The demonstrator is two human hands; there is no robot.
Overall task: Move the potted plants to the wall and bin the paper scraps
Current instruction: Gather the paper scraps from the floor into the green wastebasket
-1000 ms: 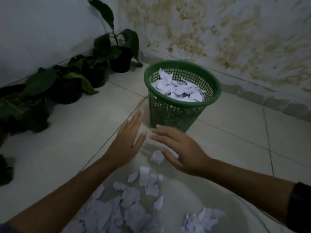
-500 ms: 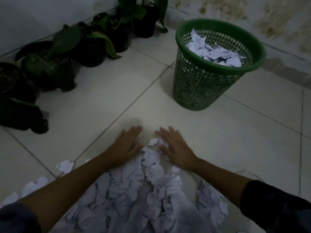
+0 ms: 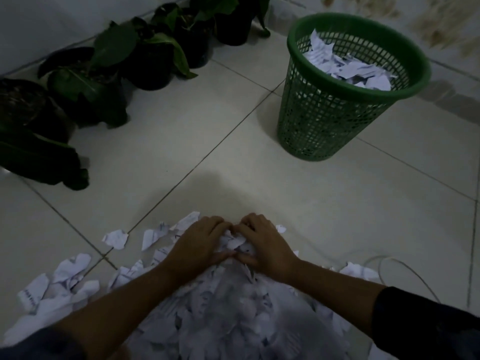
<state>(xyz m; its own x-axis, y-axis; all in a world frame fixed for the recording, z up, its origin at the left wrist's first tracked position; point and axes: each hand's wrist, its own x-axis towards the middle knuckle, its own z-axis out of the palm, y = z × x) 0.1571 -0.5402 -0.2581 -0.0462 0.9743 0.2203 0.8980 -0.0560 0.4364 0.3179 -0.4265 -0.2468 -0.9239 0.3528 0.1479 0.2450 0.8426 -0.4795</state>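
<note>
A heap of white paper scraps covers the floor in front of me. My left hand and my right hand sit side by side on the heap's far edge, fingers curled, gripping a bunch of scraps between them. A green mesh bin partly filled with scraps stands at the upper right, about an arm's length past my hands. Several potted plants in black pots line the white wall at the upper left.
Loose scraps lie scattered on the tiles to the left of the heap. A thin pale cable curves across the floor at the right. A stained wall runs behind the bin.
My hands came down from near the bin onto the heap, lay flat on it, then curled and drew together around a bunch of scraps. The view tilted down.
</note>
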